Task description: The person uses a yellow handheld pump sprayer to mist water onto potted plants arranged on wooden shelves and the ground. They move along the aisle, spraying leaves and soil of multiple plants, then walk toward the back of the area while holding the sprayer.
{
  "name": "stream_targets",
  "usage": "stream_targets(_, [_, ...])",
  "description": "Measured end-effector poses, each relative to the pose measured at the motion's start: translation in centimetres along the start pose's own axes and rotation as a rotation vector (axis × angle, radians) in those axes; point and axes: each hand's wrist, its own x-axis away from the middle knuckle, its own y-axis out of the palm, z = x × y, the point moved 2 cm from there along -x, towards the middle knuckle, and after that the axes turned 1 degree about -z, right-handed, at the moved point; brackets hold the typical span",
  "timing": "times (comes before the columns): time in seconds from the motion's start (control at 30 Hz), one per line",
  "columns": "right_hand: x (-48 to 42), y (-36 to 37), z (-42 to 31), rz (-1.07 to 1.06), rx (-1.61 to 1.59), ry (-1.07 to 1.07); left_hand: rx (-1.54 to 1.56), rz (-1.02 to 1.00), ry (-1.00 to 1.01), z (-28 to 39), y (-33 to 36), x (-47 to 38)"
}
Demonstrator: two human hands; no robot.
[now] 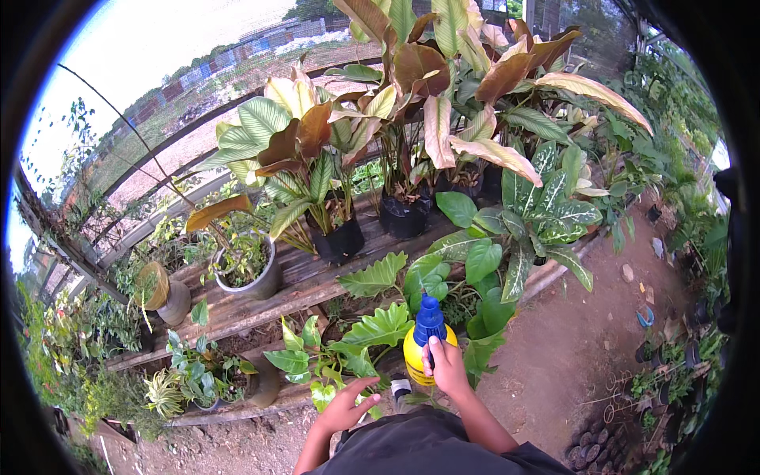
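Observation:
My right hand [444,363] grips a yellow spray bottle [414,354] by the handle of its blue spray head [428,320], held upright over the front of the lower plants. My left hand [349,406] holds nothing; its fingers are apart beside a light-green leafy plant [322,392]. Lobed philodendron-like leaves [380,328] spread just beyond the bottle. Behind them a dieffenbachia with white-speckled leaves [519,267] stands at the edge of the wooden bench.
Tall striped-leaf plants in black grow bags [405,217] line the wooden bench [303,294]. A grey pot [261,285] and a tan pot [176,303] stand at left. Small potted plants sit below. Dirt ground [552,350] lies at right, with stones and many small black bags [592,452].

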Motion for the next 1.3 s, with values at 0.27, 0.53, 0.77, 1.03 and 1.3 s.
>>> stream_targets(0.27, [-12.3,-4.6,-4.7,-0.012,0.107,-0.078,-0.114,-0.162,0.102,3.3,-1.2,-11.9])
stream_targets(0.53, [-16.4,-6.6,-5.9,0.083,-0.024,0.011,-0.139,-0.175,0.094,3.6,-2.6,-17.8])
stream_targets(0.77, [-16.4,-6.3,-7.7,-0.143,0.314,-0.033,-0.134,-0.144,0.168,3.5,-2.4,-20.9])
stream_targets(1.03, [-16.6,-5.2,-8.7,-0.305,0.311,-0.01,0.006,-0.113,0.032,2.4,-3.1,-20.2])
stream_targets(1.3, [-16.5,-3.9,-6.5,0.033,-0.215,0.074,-0.087,-0.176,-0.049,-0.4,-3.3,-22.9])
